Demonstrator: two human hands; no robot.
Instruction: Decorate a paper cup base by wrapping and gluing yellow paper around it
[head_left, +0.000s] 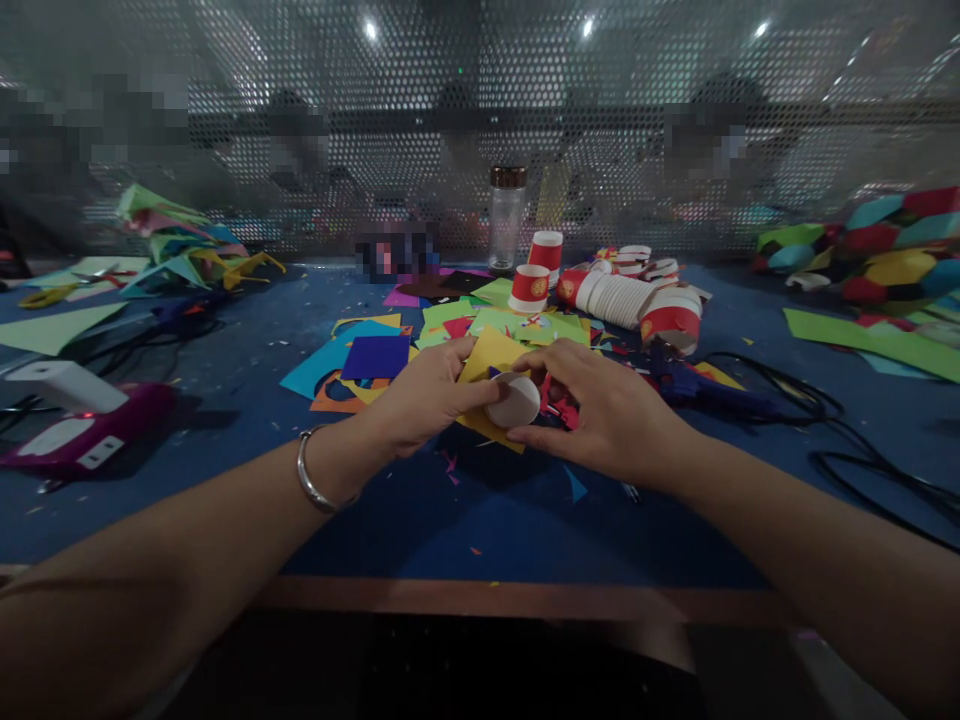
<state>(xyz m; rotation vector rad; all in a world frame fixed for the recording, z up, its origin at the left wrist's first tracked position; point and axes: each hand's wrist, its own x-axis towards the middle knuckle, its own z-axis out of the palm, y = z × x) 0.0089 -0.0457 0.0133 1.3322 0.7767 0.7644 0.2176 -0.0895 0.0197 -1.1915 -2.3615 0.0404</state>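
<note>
My left hand (420,400) is closed on a sheet of yellow paper (491,348), holding it tilted just above the table. Its thumb presses at the left edge of a white round cup piece (514,402), which lies against the paper. Curved around the right side of that piece is my right hand (607,410), thumb below and fingers above. Whether the round piece is a whole cup or only its base, I cannot tell. Purple paper (376,357), blue paper (319,365) and red paper scraps (561,408) lie close by on the table.
Red-and-white paper cups (529,288), a stack of cups (619,298) and a lidded clear jar (508,225) stand behind. A blue tool (712,397), apparently a glue gun, has a black cable (810,385). At left sits a purple power strip (97,440). Perforated metal screen (420,190) behind.
</note>
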